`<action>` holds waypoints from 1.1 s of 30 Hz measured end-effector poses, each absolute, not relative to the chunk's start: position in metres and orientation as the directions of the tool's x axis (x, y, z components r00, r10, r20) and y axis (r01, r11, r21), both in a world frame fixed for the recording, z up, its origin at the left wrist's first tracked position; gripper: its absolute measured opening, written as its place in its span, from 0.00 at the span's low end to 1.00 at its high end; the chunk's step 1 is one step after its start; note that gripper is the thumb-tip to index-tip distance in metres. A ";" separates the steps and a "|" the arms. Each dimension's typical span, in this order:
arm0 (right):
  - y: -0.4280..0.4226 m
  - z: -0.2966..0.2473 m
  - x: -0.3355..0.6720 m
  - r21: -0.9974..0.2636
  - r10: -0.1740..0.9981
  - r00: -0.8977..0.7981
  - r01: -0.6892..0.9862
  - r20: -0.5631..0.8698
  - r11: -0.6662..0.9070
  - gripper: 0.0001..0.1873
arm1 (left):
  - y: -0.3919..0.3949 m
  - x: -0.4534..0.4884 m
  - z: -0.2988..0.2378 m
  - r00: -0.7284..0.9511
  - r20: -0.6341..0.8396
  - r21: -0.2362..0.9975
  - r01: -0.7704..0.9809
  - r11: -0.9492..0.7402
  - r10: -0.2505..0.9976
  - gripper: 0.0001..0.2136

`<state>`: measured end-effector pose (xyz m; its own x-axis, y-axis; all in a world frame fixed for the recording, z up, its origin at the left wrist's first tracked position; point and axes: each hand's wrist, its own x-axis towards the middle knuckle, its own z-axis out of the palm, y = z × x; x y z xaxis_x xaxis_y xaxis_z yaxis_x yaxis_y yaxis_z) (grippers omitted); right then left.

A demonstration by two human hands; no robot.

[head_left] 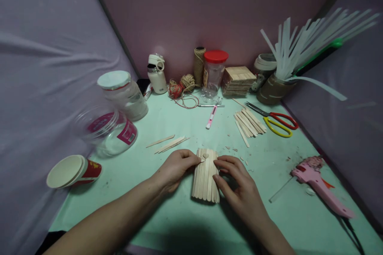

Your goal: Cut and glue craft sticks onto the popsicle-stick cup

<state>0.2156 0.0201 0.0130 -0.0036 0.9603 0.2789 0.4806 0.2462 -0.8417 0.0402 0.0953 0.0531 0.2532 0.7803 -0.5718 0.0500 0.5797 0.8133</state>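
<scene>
A row of craft sticks (206, 185) joined side by side, with rounded ends at the bottom, lies in front of me and looks curved. Near its top sits a small heart-shaped wood piece (205, 155). My left hand (178, 167) comes from the left, thumb and forefinger pinching a small pale wood chip (202, 161) just below the heart. With thumb and fingertips, my right hand (235, 177) holds the right edge of the joined sticks. The underside of the joined sticks is hidden.
Loose craft sticks (249, 122), scissors (273, 120) and a pink glue gun (321, 189) lie to the right. A pink craft knife (211, 117) lies beyond the joined sticks. Paper cups (91, 170) and a clear tub (119, 135) rest left. Glue sticks (287, 51) stand back right.
</scene>
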 end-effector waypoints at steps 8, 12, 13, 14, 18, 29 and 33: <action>0.021 0.014 0.216 -0.846 0.963 -0.009 0.476 0.268 0.240 0.12 | 0.095 0.040 0.053 0.250 -0.563 0.822 0.069 0.566 0.788 0.11; 0.020 0.014 0.216 -0.842 0.960 -0.008 0.479 0.279 0.249 0.12 | 0.095 0.040 0.053 0.257 -0.554 0.829 0.086 0.552 0.792 0.10; 0.020 0.014 0.216 -0.842 0.960 -0.007 0.478 0.281 0.250 0.12 | 0.095 0.040 0.052 0.260 -0.552 0.830 0.089 0.550 0.792 0.10; 0.020 0.014 0.216 -0.843 0.959 -0.007 0.476 0.282 0.251 0.12 | 0.095 0.040 0.052 0.262 -0.551 0.831 0.090 0.548 0.792 0.09; 0.020 0.013 0.216 -0.844 0.960 -0.012 0.473 0.281 0.253 0.12 | 0.096 0.039 0.051 0.272 -0.551 0.830 0.084 0.551 0.789 0.09; 0.020 0.014 0.216 -0.845 0.960 -0.005 0.473 0.281 0.250 0.12 | 0.097 0.039 0.052 0.271 -0.553 0.828 0.080 0.554 0.788 0.10; 0.020 0.014 0.216 -0.848 0.961 -0.004 0.470 0.276 0.246 0.12 | 0.096 0.039 0.051 0.266 -0.551 0.831 0.084 0.550 0.791 0.10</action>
<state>0.2161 0.0200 0.0140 -0.0035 0.9610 0.2764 0.4695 0.2456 -0.8481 0.0387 0.0964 0.0509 0.2659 0.7909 -0.5511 0.0840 0.5505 0.8306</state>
